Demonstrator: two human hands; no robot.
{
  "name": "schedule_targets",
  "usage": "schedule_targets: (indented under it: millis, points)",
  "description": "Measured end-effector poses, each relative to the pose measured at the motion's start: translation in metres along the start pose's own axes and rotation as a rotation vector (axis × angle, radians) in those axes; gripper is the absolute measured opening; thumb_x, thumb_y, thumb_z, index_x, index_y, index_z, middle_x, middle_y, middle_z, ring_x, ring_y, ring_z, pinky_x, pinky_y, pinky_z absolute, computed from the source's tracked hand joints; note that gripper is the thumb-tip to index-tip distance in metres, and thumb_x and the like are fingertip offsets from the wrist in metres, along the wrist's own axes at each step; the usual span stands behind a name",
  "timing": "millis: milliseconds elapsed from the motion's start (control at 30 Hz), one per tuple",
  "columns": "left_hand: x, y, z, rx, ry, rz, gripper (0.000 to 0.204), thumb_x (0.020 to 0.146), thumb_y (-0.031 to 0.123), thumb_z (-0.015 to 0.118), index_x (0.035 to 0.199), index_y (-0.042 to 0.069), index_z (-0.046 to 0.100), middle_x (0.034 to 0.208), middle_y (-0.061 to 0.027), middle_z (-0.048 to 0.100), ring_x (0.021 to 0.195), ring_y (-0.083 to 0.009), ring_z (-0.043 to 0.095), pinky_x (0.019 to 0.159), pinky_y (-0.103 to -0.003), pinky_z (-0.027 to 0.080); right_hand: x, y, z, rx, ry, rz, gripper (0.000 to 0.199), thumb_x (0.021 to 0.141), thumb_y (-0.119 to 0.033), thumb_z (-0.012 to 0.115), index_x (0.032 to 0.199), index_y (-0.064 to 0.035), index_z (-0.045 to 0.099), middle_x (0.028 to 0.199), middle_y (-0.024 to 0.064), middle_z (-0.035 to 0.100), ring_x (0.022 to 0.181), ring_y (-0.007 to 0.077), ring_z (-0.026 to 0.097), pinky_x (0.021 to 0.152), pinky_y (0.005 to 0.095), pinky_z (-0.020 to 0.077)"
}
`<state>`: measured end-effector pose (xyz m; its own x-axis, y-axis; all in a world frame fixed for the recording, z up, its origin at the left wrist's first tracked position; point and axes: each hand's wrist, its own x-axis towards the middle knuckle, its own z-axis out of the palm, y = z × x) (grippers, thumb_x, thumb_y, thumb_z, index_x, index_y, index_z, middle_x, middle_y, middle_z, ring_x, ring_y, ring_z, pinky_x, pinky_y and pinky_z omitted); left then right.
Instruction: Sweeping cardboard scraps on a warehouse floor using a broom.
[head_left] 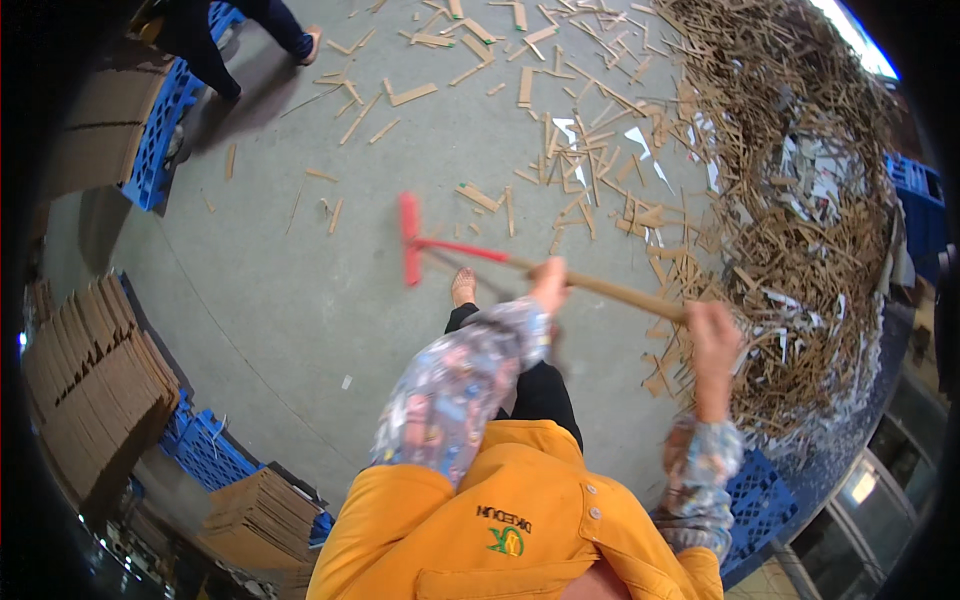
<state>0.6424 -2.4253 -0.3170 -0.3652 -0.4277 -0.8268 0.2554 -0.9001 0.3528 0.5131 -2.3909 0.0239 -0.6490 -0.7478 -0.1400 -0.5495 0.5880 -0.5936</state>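
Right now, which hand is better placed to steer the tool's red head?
Likely the left hand: it grips the wooden handle nearer the red head; the right hand holds the far end.

The upper garment is a bright orange-yellow shirt (450, 540) with visible stitched seams. Pale round buttons (591, 489) line the front edge. The chest carries dark lettering (505, 517) above a small green-and-yellow emblem (508, 541). Patterned sleeves cover both forearms: the left sleeve (455, 390) is grey-violet with pink, blue and white motifs; the right sleeve (700, 490) shows a similar multicoloured print. The left hand (548, 285) and right hand (712, 335) are bare. The trousers (545, 395) are black.
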Motion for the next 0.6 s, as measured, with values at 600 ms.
schedule_targets:
  millis: [600]
  points:
    - [-0.029, -0.047, 0.202, 0.449, 0.006, -0.299, 0.014, 0.072, 0.017, 0.047, 0.080, 0.008, 0.040, 0.069, -0.0069, 0.039, 0.056, -0.0184, 0.041, 0.043, -0.035, 0.036, -0.048, 0.136, -0.122, 0.186, 0.438, 0.296, 0.011, 0.076, -0.009, 0.055, 0.071, 0.0006, 0.054, 0.058, 0.0060, 0.053, 0.054, 0.0098, 0.049, 0.052, 0.0227, 0.0390]
